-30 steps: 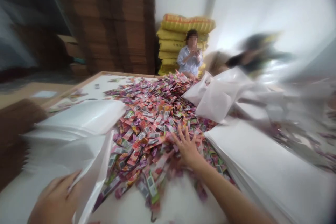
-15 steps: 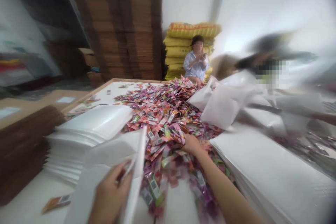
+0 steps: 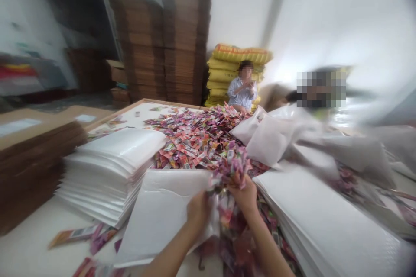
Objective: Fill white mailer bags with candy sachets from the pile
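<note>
My left hand (image 3: 198, 210) is closed on the edge of a white mailer bag (image 3: 162, 207), which lies tilted over the near part of the table. In my right hand (image 3: 243, 194) is a bunch of small colourful sachets (image 3: 231, 169), held up beside the bag's right edge. The two hands are close together, and the sachets partly hide the bag's edge. Behind them spreads a large heap of loose sachets (image 3: 191, 138), pink, purple, orange and green. More sachets lie blurred below my right hand.
On the left stands a stack of white mailers (image 3: 107, 173), with brown cardboard (image 3: 35, 169) beyond it. Another pile of flat white mailers (image 3: 325, 212) is at the right. Large whitish bags (image 3: 269, 134) sit behind. A person in a striped shirt (image 3: 242, 91) and a blurred person are across the table.
My right hand has lifted a bunch of sachets from the heap. My left hand has brought the mailer bag rightward to meet it, and the bag now lies flatter.
</note>
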### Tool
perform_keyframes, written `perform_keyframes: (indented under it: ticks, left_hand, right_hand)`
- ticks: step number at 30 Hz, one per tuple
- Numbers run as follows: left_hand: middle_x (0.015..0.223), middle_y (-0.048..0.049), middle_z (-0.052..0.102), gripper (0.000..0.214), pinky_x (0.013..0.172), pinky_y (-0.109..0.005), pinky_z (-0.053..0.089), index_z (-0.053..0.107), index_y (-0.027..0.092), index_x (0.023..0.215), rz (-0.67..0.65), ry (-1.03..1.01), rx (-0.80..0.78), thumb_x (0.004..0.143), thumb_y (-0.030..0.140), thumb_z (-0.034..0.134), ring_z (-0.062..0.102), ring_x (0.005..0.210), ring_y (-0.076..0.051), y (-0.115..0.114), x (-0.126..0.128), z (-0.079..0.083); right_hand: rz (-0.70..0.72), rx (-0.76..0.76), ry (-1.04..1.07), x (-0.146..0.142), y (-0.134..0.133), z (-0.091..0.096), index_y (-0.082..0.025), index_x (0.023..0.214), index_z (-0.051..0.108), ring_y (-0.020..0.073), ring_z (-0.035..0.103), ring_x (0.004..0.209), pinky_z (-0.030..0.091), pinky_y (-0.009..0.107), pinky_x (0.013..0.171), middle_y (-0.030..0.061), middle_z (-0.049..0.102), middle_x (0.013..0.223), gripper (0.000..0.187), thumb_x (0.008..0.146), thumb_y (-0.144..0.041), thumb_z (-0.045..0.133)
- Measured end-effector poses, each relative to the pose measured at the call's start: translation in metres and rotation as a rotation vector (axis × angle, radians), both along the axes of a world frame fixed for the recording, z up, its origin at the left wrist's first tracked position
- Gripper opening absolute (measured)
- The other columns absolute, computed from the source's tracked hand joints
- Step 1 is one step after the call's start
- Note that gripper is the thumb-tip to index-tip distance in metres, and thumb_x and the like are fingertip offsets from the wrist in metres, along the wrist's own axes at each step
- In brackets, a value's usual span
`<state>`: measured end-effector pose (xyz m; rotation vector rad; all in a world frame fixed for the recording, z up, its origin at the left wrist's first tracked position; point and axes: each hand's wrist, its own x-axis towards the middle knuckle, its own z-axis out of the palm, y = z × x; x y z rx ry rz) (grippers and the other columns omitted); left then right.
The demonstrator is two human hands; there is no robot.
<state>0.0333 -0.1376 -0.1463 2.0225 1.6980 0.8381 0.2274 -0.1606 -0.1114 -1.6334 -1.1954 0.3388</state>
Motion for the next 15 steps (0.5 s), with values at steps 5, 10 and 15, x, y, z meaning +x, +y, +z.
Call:
perform_keyframes:
  ticks: [5,10,15]
  left_hand:
    - [0.074,-0.0051,0.067,0.03,0.061,-0.026,0.042,0.061,0.017,0.083,0.098,-0.187,0.116,0.09,0.039,0.041,0.06,0.069,-0.019,0.023,-0.01,0.014]
    - [0.085,-0.0073,0.071,0.029,0.07,-0.029,0.047,0.066,0.016,0.094,-0.003,-0.156,0.196,0.089,0.033,0.043,0.064,0.076,-0.02,0.047,-0.008,0.037]
    - [0.085,-0.0038,0.071,0.014,0.08,-0.032,0.046,0.068,0.024,0.082,-0.456,0.072,0.284,0.082,0.021,0.054,0.062,0.083,-0.02,0.035,0.039,0.059]
  right_hand:
    - [0.068,-0.114,-0.457,-0.034,-0.014,-0.033,-0.022,0.112,0.065,0.0256,0.056,0.103,0.044,0.034,0.091,0.0087,0.064,0.111,0.038,0.076,-0.016,0.053]
    - [0.216,-0.209,-0.726,-0.046,-0.013,-0.043,-0.024,0.116,0.064,0.0308,0.053,0.107,0.045,0.042,0.087,0.0129,0.062,0.111,0.035,0.085,-0.017,0.049]
    - [0.296,-0.319,-0.45,-0.049,0.018,-0.03,-0.016,0.093,0.071,0.0308,0.061,0.092,0.046,0.042,0.079,0.0164,0.068,0.093,0.026,0.083,-0.012,0.048]
